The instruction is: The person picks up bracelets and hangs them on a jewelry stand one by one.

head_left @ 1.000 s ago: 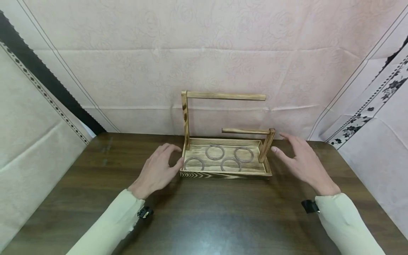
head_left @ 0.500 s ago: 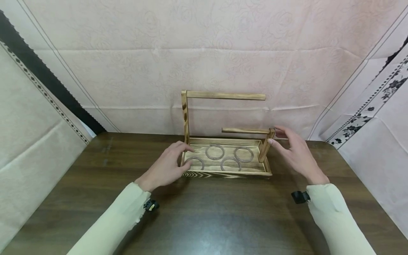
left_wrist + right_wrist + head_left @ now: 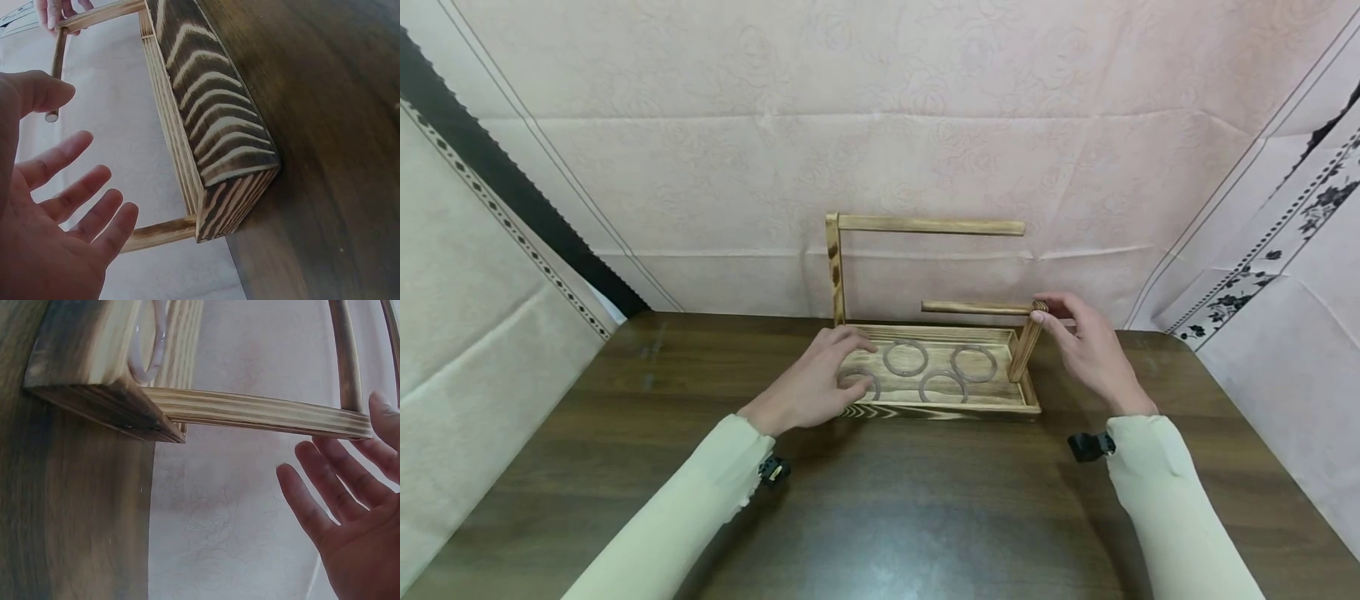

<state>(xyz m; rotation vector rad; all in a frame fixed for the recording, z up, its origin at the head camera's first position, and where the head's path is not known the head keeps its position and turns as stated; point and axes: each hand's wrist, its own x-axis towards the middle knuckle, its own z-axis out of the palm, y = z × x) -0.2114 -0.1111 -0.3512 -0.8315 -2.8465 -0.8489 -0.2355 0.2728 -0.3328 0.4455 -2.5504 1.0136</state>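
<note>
A wooden jewelry stand [image 3: 940, 409] has a shallow tray base, a tall left post [image 3: 836, 267] with a long bar [image 3: 932, 225], and a short right post [image 3: 1026, 350] with a lower bar [image 3: 973, 308]. Several translucent ring-shaped bangles [image 3: 906, 375] lie flat in the tray; one shows its edge in the right wrist view as a pale bangle [image 3: 161, 337]. My left hand [image 3: 816, 379] hovers over the tray's left end, fingers loosely spread, partly hiding the leftmost bangle. My right hand [image 3: 1090, 350] pinches the top of the short post between thumb and fingers.
The stand rests on a dark brown wooden table [image 3: 880, 500], close to its back edge. Behind rises a pale patterned cloth [image 3: 880, 150], with more cloth at both sides. A small black device [image 3: 1092, 447] is worn at the right wrist, another [image 3: 773, 469] at the left.
My left hand has moved right, from beside the stand to over the tray's left end. My right hand has come in leftward and taken hold of the short post's top. The stand looks unmoved.
</note>
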